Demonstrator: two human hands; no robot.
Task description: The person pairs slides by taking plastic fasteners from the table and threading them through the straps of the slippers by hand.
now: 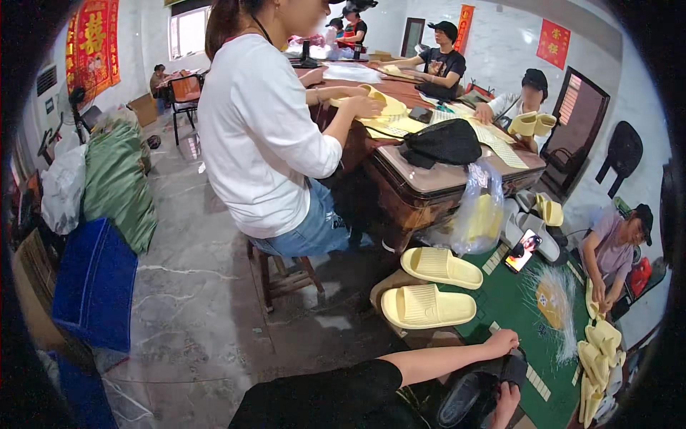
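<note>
Low in the head view, my left hand (502, 344) is closed at the upper edge of a black thing (513, 367), and its arm comes in from a black sleeve. My right hand (506, 405) has its fingers bent round the lower edge of the same thing. Its exact kind is unclear; a dark oval shape with a grey outline (457, 400), like a shoe sole, shows beside it. Just beyond my left hand are two pale yellow slippers, a nearer one (429, 307) and a farther one (441, 268). Both hands are over the near edge of a green table (493, 307).
On the green table lie rows of white tiles (537, 382), a lit phone (524, 250) and a bundle of clear strands (561, 307). More yellow slippers (597, 354) are piled at right, near a seated person (614, 247). A person in white (264, 136) sits ahead at a brown table (429, 175).
</note>
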